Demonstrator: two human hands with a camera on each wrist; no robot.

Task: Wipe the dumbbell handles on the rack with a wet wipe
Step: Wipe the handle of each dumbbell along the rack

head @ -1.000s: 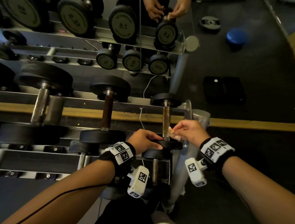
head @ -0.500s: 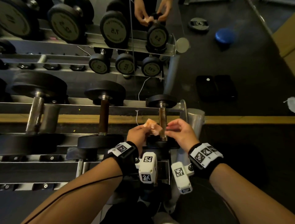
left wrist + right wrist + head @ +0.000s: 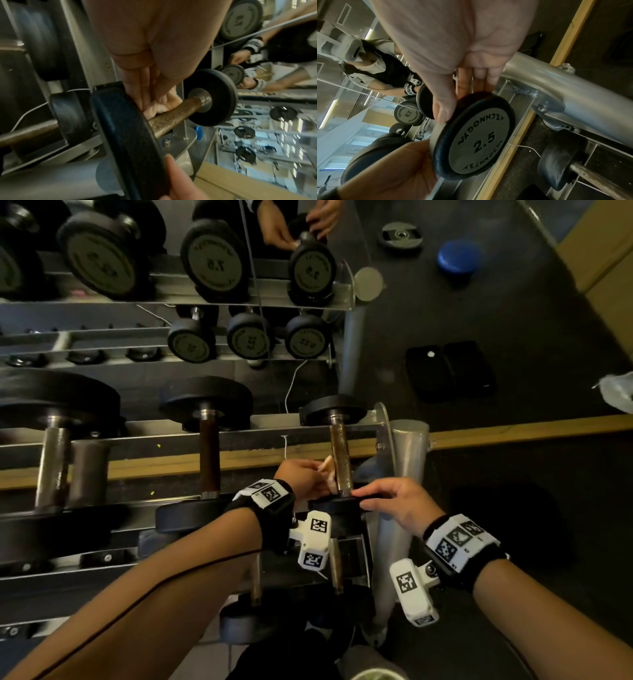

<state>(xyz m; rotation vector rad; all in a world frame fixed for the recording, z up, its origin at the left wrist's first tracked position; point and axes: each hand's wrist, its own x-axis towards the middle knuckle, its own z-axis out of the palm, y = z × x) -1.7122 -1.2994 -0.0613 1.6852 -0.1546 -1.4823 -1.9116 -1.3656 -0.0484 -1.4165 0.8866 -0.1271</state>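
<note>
Left hand (image 3: 301, 477) pinches crumpled pale wet wipe (image 3: 327, 469) against near end of rusty brown dumbbell handle (image 3: 340, 457) on steel rack (image 3: 239, 440); handle runs away from person; right hand (image 3: 394, 501) grips near black end disc (image 3: 474, 135)

Dim, shadowy gym light; wrist views blurred; edges warped.

Metal rack (image 3: 239, 440) with dumbbells resting across its rails: a small one (image 3: 339, 440) at the right end, bigger ones (image 3: 209, 446) leftward.
</note>
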